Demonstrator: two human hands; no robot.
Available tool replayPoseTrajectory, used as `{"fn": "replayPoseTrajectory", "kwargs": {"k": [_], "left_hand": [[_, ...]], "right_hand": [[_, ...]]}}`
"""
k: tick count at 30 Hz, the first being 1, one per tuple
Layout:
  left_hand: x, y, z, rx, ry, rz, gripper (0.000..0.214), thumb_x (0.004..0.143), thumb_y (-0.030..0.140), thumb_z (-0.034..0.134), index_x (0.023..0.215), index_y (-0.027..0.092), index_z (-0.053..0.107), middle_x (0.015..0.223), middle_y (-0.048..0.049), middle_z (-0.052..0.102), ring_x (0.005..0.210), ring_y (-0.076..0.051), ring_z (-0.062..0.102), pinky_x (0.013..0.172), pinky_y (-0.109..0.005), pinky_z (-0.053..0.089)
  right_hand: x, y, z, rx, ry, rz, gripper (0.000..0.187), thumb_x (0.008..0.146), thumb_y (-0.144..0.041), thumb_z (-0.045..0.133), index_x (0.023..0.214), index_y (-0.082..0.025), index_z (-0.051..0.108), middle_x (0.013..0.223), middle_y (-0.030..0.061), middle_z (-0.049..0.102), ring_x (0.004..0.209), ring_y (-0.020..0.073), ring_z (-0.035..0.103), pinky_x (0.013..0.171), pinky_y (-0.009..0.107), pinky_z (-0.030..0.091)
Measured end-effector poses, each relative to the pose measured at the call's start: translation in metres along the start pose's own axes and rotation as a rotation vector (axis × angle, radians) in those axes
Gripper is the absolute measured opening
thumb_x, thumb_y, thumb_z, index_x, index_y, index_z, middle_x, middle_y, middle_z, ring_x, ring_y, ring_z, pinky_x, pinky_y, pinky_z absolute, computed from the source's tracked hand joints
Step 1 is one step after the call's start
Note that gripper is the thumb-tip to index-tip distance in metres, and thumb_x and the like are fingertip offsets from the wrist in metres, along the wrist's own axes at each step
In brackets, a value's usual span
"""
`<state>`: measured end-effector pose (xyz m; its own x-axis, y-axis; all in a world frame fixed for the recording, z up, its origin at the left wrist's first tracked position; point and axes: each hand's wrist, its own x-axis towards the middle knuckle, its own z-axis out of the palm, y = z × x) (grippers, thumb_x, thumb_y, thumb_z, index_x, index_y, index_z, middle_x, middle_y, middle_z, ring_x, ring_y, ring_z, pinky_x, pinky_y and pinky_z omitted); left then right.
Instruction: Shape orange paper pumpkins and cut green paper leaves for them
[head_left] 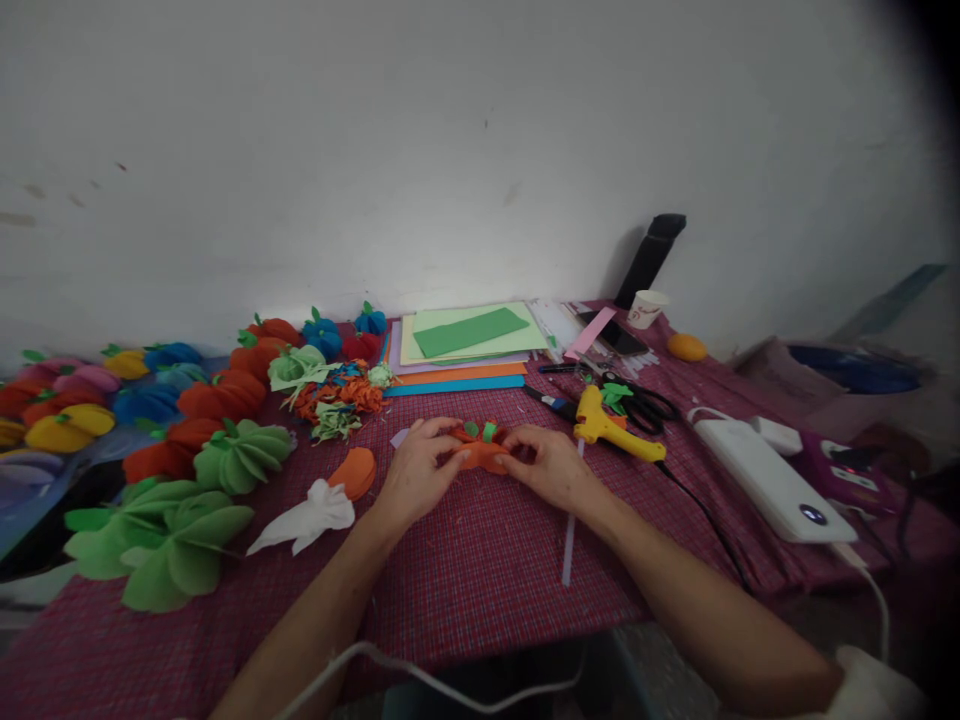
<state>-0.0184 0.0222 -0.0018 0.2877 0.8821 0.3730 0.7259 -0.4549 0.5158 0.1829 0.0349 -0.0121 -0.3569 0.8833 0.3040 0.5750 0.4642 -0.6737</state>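
Note:
Between my two hands is an orange paper pumpkin with a bit of green at its top. My left hand pinches its left side, thumb in front and fingers behind. On the opposite side my right hand grips it the same way. Close to my right hand lies a yellow glue gun with a pale glue stick reaching toward the table's front. A crumpled white tissue and orange paper circles rest left of my left hand.
Finished paper pumpkins in several colours crowd the left. Paper scraps and stacked coloured sheets lie behind my hands. Right are scissors, a phone, a paper cup, an orange fruit and a white power bank with cables.

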Motion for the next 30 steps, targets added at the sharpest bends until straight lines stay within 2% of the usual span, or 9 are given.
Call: {"fn": "replayPoseTrajectory", "kwargs": {"k": [7, 15, 22, 27, 30], "left_hand": [[-0.001, 0.004, 0.004, 0.006, 0.011, 0.046, 0.013, 0.079, 0.027, 0.056, 0.076, 0.023, 0.068, 0.105, -0.0027, 0.062, 0.099, -0.018, 0.054, 0.093, -0.040, 0.035], [-0.002, 0.006, 0.009, 0.008, 0.010, 0.069, 0.012, 0.080, 0.027, 0.055, 0.078, 0.024, 0.067, 0.106, -0.0017, 0.061, 0.100, -0.017, 0.054, 0.094, -0.042, 0.033], [-0.002, 0.001, 0.010, 0.039, 0.031, 0.063, 0.013, 0.079, 0.028, 0.055, 0.079, 0.024, 0.068, 0.106, -0.0019, 0.061, 0.099, -0.018, 0.054, 0.094, -0.042, 0.033], [-0.002, 0.003, 0.009, 0.041, 0.026, 0.066, 0.013, 0.079, 0.030, 0.056, 0.076, 0.023, 0.067, 0.106, -0.0025, 0.061, 0.100, -0.019, 0.054, 0.095, -0.043, 0.033], [-0.002, 0.009, 0.002, 0.033, 0.090, 0.014, 0.015, 0.078, 0.033, 0.056, 0.077, 0.022, 0.066, 0.108, -0.0038, 0.060, 0.102, -0.020, 0.053, 0.097, -0.044, 0.031]], "right_hand": [[-0.001, -0.001, 0.001, -0.014, 0.014, -0.039, 0.013, 0.076, -0.031, 0.058, 0.074, -0.020, 0.061, 0.071, -0.0013, 0.060, 0.060, 0.0107, 0.051, 0.056, 0.022, 0.036], [0.000, -0.006, 0.006, -0.113, 0.023, -0.056, 0.017, 0.079, -0.029, 0.055, 0.065, -0.018, 0.055, 0.064, -0.0004, 0.054, 0.061, 0.0123, 0.049, 0.055, 0.023, 0.034], [0.001, -0.001, 0.009, -0.137, 0.090, -0.076, 0.020, 0.080, -0.026, 0.053, 0.061, -0.019, 0.054, 0.061, -0.0004, 0.051, 0.059, 0.0121, 0.047, 0.054, 0.023, 0.033], [0.002, 0.003, 0.009, -0.179, 0.113, -0.044, 0.020, 0.078, -0.028, 0.055, 0.060, -0.019, 0.053, 0.060, -0.0007, 0.052, 0.056, 0.0120, 0.047, 0.051, 0.023, 0.032], [0.002, 0.002, 0.008, -0.150, 0.083, -0.054, 0.015, 0.078, -0.029, 0.056, 0.067, -0.020, 0.057, 0.064, -0.0002, 0.057, 0.060, 0.0129, 0.050, 0.053, 0.023, 0.034]]}}
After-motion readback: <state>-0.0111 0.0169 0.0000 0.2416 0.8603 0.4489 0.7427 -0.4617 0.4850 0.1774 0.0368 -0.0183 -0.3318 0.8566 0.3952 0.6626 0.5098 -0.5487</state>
